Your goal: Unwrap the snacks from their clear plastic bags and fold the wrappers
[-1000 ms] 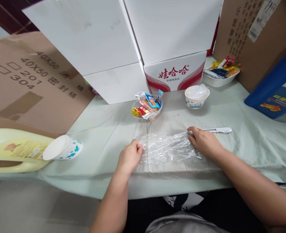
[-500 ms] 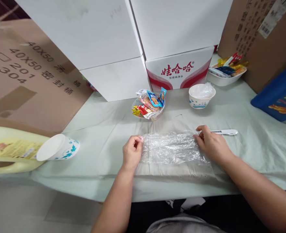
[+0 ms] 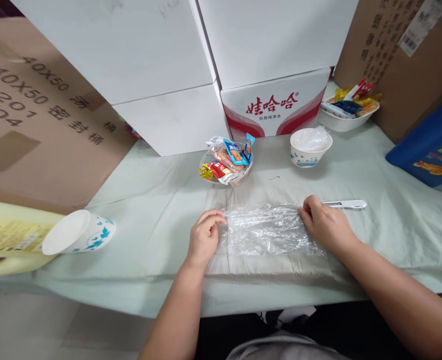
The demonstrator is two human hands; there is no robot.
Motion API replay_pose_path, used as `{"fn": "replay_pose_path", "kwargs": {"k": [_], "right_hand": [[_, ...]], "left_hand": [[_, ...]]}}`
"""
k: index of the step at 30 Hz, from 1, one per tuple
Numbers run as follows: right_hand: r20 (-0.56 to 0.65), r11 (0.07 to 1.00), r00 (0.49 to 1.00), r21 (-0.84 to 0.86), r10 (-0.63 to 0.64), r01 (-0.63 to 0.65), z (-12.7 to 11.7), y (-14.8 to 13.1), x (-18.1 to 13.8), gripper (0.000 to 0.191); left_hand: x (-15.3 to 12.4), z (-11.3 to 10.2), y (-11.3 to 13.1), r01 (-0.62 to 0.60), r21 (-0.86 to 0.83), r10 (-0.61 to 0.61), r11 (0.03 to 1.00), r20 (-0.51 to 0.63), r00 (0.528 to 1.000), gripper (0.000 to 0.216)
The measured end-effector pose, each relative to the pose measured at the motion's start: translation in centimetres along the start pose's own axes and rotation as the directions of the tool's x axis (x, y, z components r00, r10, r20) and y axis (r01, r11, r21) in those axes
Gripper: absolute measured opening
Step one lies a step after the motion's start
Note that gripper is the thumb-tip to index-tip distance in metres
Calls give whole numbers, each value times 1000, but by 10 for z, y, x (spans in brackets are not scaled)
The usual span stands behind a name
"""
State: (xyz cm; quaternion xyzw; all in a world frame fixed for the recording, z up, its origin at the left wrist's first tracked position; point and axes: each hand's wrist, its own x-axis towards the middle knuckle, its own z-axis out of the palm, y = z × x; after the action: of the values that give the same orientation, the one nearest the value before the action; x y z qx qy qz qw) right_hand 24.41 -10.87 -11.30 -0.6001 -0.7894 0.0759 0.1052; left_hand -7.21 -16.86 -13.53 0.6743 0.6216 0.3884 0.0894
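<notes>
A clear, crinkled plastic bag [image 3: 268, 230] lies flat on the cloth-covered table between both hands. My left hand [image 3: 204, 235] pinches its left edge with thumb and fingertips. At the bag's upper right corner, my right hand [image 3: 324, 222] is closed on the film, with its fingertips partly hidden. A white utility knife [image 3: 350, 204] lies just beyond the right hand's knuckles. Behind the bag stands a clear bowl [image 3: 245, 175] filled with packaged snacks [image 3: 226, 160]. To its right is a paper bowl [image 3: 305, 159] with crumpled clear plastic [image 3: 316, 138] inside.
On the left, a paper bowl [image 3: 93, 235] lies tipped against a pale yellow jug [image 3: 14, 235]. White cartons [image 3: 160, 55] and a brown cardboard box [image 3: 40, 115] stand behind. A white tray [image 3: 346, 124] of packets and a blue container [image 3: 431, 145] are at right.
My left hand's thumb and fingers have shifted slightly on the bag's left edge. The right hand keeps its hold. The whole view has turned a little.
</notes>
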Motion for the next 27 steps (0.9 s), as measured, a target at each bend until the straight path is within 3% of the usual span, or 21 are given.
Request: {"fn": "replay_pose_path", "kwargs": {"k": [8,13,20,22,25,26,27], "right_hand": [[-152,988,983,98,-100,116,3,3,-1,14],[-101,987,989,111,-104,115,0,2,-1,26],[-2,994,996,-69,-84,84,1,-2,0,30],[27,991,996,-102,-86,88,0,-5,1,30],[50,986,994,-129,-99,104,-1,-9,0,30],[55,985,993,-133,-103,110,-1,-10,0,31],[57,984,993,-135,-108,115,-1,-10,1,31]], "left_hand": [[3,1,-1,-7,125,9,992,-11,1000,33],[1,3,-1,-9,210,9,978,-1,1000,36],[-1,3,5,-11,404,-4,915,37,999,38],[-1,-2,12,-4,422,44,907,-86,995,33],[-2,-8,31,-71,433,226,898,-317,921,24],[-3,-8,39,-147,422,289,895,-295,911,24],[-4,-5,46,-249,398,347,883,-197,917,26]]}}
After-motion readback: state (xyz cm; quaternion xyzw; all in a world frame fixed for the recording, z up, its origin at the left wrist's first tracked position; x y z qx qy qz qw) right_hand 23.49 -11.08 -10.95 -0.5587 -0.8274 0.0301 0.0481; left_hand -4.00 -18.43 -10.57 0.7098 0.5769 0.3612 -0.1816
